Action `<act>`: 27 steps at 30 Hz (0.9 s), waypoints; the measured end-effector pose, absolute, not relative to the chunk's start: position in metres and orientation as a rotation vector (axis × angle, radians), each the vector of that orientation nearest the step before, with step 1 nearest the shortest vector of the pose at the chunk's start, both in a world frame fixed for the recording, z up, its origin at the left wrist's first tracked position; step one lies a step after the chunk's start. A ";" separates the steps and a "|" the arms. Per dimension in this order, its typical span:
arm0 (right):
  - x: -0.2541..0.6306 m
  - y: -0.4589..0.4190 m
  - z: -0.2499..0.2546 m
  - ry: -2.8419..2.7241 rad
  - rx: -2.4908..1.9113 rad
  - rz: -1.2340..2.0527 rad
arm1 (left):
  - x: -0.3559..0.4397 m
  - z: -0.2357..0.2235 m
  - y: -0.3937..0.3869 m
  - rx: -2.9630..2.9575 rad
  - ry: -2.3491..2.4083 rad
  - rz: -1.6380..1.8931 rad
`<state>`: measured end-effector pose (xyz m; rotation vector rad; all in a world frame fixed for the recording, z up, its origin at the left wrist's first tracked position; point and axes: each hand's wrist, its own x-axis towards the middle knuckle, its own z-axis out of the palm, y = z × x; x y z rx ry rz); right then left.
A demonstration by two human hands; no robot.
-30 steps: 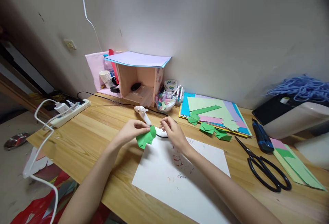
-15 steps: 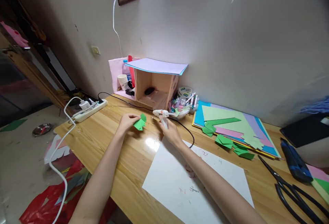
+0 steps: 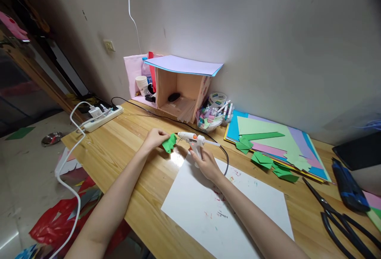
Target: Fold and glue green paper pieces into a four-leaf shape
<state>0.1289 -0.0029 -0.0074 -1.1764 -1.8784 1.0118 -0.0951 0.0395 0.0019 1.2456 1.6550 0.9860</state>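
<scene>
Left hand [image 3: 154, 139]: grip pinching green paper piece [image 3: 169, 143] over the counter [image 3: 143, 171], left of the glue gun nozzle. Glue gun [image 3: 195, 140] roughly level, nozzle pointing left at the paper. Right hand [image 3: 206, 164]: grip wrapped round the gun's handle, above white sheet [image 3: 220, 211]. Further right: green cutouts [image 3: 262, 160] at the coloured paper stack's [image 3: 268, 132] near edge, then black scissors [image 3: 327, 207], blue-black cutter [image 3: 349, 187].

We pinch a green paper piece [image 3: 169, 143] in our left hand [image 3: 154, 139] and grip a white glue gun [image 3: 195, 142] in our right hand [image 3: 207, 165], its nozzle near the paper.
</scene>
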 end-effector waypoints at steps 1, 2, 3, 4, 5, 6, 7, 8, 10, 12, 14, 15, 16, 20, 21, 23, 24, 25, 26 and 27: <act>0.128 -0.003 -0.007 -1.895 -1.175 1.008 | -0.094 0.003 0.039 1.261 1.659 0.969; 0.128 -0.003 -0.007 -1.908 -1.173 1.006 | -0.093 0.005 0.038 1.281 1.663 0.949; 0.128 -0.003 -0.007 -1.916 -1.169 1.003 | -0.092 0.006 0.037 1.301 1.666 0.930; 0.128 -0.003 -0.007 -1.918 -1.161 1.001 | -0.091 0.007 0.037 1.314 1.667 0.917; 0.129 -0.003 -0.008 -1.915 -1.154 1.001 | -0.090 0.008 0.036 1.327 1.668 0.907; 0.129 -0.003 -0.008 -1.910 -1.150 1.003 | -0.090 0.008 0.036 1.338 1.670 0.901; 0.129 -0.003 -0.008 -1.905 -1.150 1.009 | -0.090 0.009 0.035 1.348 1.672 0.898; 0.129 -0.004 -0.008 -1.900 -1.155 1.017 | -0.090 0.009 0.035 1.357 1.676 0.897; 0.130 -0.004 -0.007 -1.889 -1.171 1.037 | -0.090 0.009 0.036 1.374 1.683 0.901; 0.130 -0.004 -0.007 -1.885 -1.175 1.049 | -0.092 0.007 0.037 1.392 1.685 0.905; 0.130 -0.004 -0.007 -1.888 -1.166 1.044 | -0.093 0.006 0.038 1.409 1.682 0.904; 0.130 -0.004 -0.007 -1.893 -1.160 1.041 | -0.094 0.005 0.039 1.415 1.681 0.902; 0.130 -0.005 -0.007 -1.898 -1.155 1.036 | -0.094 0.004 0.039 1.419 1.680 0.900; 0.130 -0.005 -0.008 -1.900 -1.148 1.022 | -0.095 0.002 0.040 1.424 1.670 0.894; 0.130 -0.005 -0.008 -1.899 -1.150 1.018 | -0.095 0.002 0.039 1.425 1.665 0.892; 0.130 -0.005 -0.007 -1.900 -1.154 1.018 | -0.094 0.003 0.038 1.426 1.656 0.889; 0.130 -0.005 -0.007 -1.899 -1.155 1.018 | -0.094 0.004 0.038 1.426 1.654 0.888; 0.129 -0.005 -0.007 -1.895 -1.156 1.017 | -0.093 0.005 0.037 1.425 1.652 0.889; 0.129 -0.006 -0.007 -1.890 -1.155 1.016 | -0.093 0.006 0.037 1.422 1.652 0.890; 0.129 -0.006 -0.007 -1.885 -1.152 1.014 | -0.092 0.007 0.036 1.419 1.653 0.891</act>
